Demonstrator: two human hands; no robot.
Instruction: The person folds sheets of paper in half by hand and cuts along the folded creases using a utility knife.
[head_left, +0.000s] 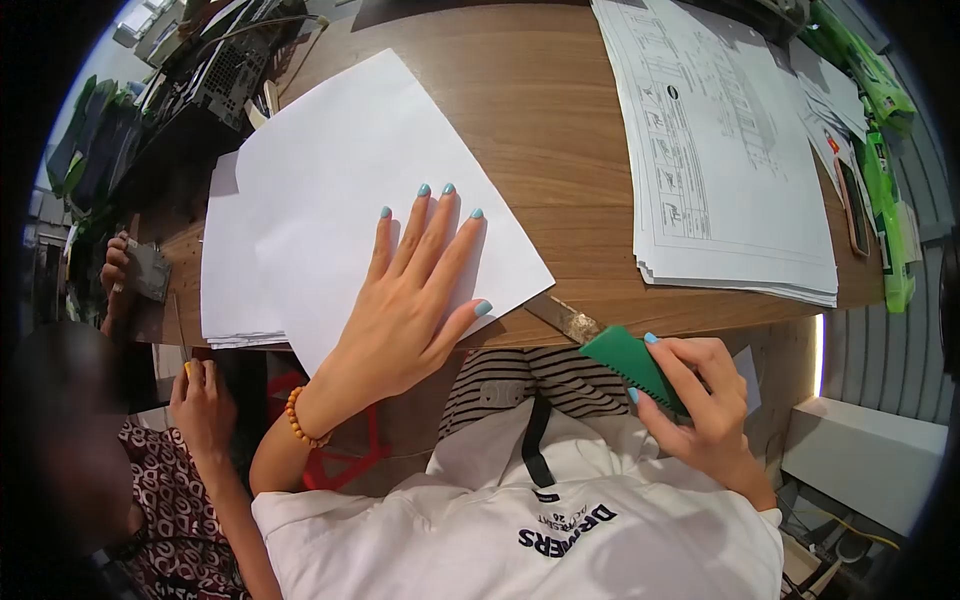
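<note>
My left hand (410, 290) lies flat with spread fingers on a large white sheet (340, 150) at the table's front edge. My right hand (705, 400) holds a green tool (635, 365) between thumb and fingers, right of the sheet. The tool's worn metal blade (565, 318) points up and left, close to the sheet's lower right corner. Beneath the sheet's left side is a stack of white paper (222, 250).
Printed drawings (715, 150) are stacked at the right, with a phone (852, 205) and green packets (880, 200) beyond. Black equipment (225, 80) stands at the upper left. A co-worker's hands (203, 408) are at the left, one holding a grey object (148, 270).
</note>
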